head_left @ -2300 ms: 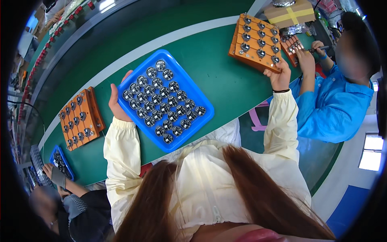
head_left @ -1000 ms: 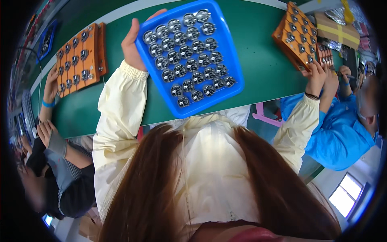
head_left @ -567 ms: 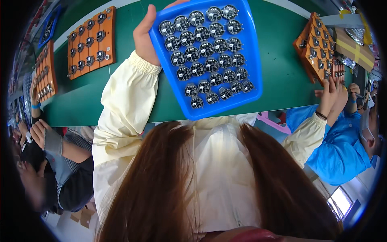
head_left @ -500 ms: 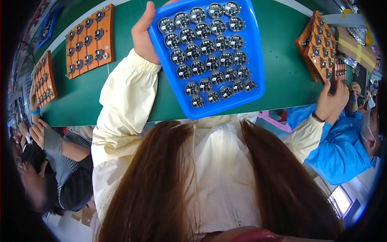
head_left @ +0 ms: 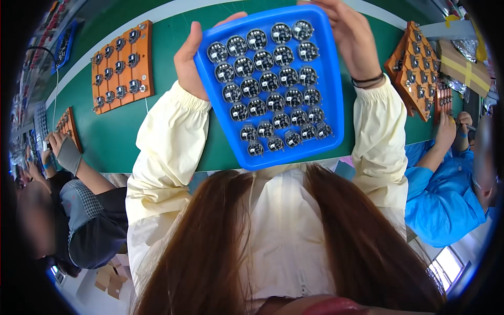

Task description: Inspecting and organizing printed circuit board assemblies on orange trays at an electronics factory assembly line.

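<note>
The right hand (head_left: 357,44) leaves the orange, metal-studded board (head_left: 415,73), reaching the rectangular blue plastic tray (head_left: 289,156) at its far-right corner, grip unclear; left hand (head_left: 190,65) clamps the opposite side!

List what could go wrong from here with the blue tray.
1. The round parts sit in the blue tray without visible dividers; tilting might slide them together.
2. The left hand holds one side, but the grip of the right hand at the upper right corner is unclear; the tray could tip.
3. The right sleeve appears close to the orange boards and might bump them.
</note>
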Action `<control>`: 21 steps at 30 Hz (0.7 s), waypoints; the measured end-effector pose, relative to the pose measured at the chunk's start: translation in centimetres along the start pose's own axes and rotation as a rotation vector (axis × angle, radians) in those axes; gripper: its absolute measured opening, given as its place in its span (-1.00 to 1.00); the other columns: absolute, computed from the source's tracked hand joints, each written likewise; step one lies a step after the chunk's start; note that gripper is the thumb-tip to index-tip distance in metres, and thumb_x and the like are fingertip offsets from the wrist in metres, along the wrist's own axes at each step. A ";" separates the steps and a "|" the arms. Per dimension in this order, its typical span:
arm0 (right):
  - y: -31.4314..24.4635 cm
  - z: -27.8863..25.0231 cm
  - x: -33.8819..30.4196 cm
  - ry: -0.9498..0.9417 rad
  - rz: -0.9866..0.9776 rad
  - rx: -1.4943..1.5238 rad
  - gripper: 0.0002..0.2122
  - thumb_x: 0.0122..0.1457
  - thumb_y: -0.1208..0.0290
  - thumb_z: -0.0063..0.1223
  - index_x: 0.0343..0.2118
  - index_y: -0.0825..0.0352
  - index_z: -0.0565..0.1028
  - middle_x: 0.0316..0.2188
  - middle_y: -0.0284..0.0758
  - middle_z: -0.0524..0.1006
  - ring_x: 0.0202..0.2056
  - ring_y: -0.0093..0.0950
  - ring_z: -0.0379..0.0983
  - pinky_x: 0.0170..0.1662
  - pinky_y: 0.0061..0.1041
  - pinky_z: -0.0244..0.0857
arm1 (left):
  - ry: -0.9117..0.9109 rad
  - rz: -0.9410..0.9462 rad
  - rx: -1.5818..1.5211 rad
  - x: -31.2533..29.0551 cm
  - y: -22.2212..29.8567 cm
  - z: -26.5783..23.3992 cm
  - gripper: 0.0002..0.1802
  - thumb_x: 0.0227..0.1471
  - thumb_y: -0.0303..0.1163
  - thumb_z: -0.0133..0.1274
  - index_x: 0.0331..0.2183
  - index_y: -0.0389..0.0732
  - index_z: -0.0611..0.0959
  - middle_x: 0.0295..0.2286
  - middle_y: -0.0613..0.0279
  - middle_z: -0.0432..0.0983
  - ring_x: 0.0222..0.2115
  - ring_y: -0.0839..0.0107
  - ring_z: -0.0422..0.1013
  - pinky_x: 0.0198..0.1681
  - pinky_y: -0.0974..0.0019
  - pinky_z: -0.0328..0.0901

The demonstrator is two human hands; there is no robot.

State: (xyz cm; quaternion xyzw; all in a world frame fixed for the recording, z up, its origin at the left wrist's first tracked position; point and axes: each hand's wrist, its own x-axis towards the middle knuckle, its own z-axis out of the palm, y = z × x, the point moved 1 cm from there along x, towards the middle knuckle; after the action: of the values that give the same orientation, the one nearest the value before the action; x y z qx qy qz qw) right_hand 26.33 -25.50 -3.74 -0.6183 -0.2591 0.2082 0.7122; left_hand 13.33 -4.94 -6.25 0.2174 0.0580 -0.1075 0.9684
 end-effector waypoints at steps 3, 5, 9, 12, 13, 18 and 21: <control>0.4 2.0 0.1 -0.094 0.103 0.258 -0.54 0.23 0.14 -0.34 -0.02 0.46 0.31 -0.21 -0.20 0.49 -0.23 -0.48 0.45 -0.13 -0.52 0.34 | 0.068 0.009 -0.015 -0.1 -0.1 0.5 -0.20 0.04 0.23 -0.37 0.09 -0.23 0.22 -0.02 -0.06 0.28 -0.02 0.02 0.26 0.03 -0.08 0.17; 0.6 2.7 -1.0 -0.098 0.177 0.332 -0.55 0.24 0.15 -0.34 -0.01 0.45 0.30 -0.22 -0.20 0.49 -0.23 -0.49 0.45 -0.13 -0.52 0.34 | 0.075 0.011 -0.015 -0.1 -0.1 0.6 -0.19 0.04 0.23 -0.37 0.09 -0.24 0.22 -0.02 -0.06 0.29 -0.03 0.02 0.27 0.02 -0.07 0.18; 1.2 2.6 -1.4 -0.119 0.253 0.300 -0.48 0.25 0.06 -0.44 0.08 0.42 0.17 -0.14 -0.10 0.44 -0.17 -0.33 0.46 -0.13 -0.35 0.40 | 0.097 -0.003 -0.002 -0.1 0.1 0.4 -0.19 0.04 0.21 -0.35 0.08 -0.28 0.23 -0.04 -0.06 0.30 -0.05 0.06 0.29 0.01 -0.05 0.19; 1.4 2.4 -1.3 -0.101 0.268 0.339 -0.46 0.24 0.02 -0.43 0.07 0.43 0.19 -0.14 -0.10 0.43 -0.16 -0.32 0.45 -0.13 -0.34 0.39 | 0.110 0.018 0.020 -0.1 0.2 0.4 -0.19 0.05 0.20 -0.35 0.07 -0.31 0.24 -0.05 -0.06 0.31 -0.05 0.08 0.29 0.01 -0.02 0.19; 1.6 2.4 -1.3 -0.108 0.266 0.342 -0.45 0.24 0.01 -0.44 0.06 0.43 0.19 -0.14 -0.10 0.43 -0.15 -0.32 0.44 -0.12 -0.34 0.39 | 0.120 0.023 0.049 -0.1 0.2 0.3 -0.20 0.05 0.19 -0.34 0.07 -0.32 0.24 -0.06 -0.07 0.33 -0.06 0.08 0.29 0.01 -0.01 0.19; 1.6 2.2 -1.1 -0.124 0.261 0.340 -0.44 0.24 0.01 -0.45 0.05 0.46 0.20 -0.15 -0.11 0.44 -0.15 -0.34 0.44 -0.10 -0.36 0.36 | 0.136 0.006 0.044 0.0 0.3 0.2 -0.19 0.05 0.19 -0.33 0.07 -0.32 0.24 -0.07 -0.07 0.33 -0.06 0.07 0.30 0.01 0.00 0.19; 1.5 2.3 -1.1 -0.134 0.251 0.337 -0.44 0.25 0.02 -0.46 0.03 0.48 0.21 -0.15 -0.11 0.44 -0.17 -0.36 0.44 -0.10 -0.39 0.35 | 0.157 0.012 0.043 -0.1 0.2 0.5 -0.18 0.04 0.20 -0.33 0.06 -0.33 0.24 -0.07 -0.07 0.33 -0.06 0.07 0.29 0.01 0.01 0.19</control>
State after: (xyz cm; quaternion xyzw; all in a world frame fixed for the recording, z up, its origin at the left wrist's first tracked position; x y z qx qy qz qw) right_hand 24.07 -24.21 -5.09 -0.5029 -0.1884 0.3763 0.7550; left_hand 13.34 -4.93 -5.74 0.2463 0.1302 -0.0857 0.9566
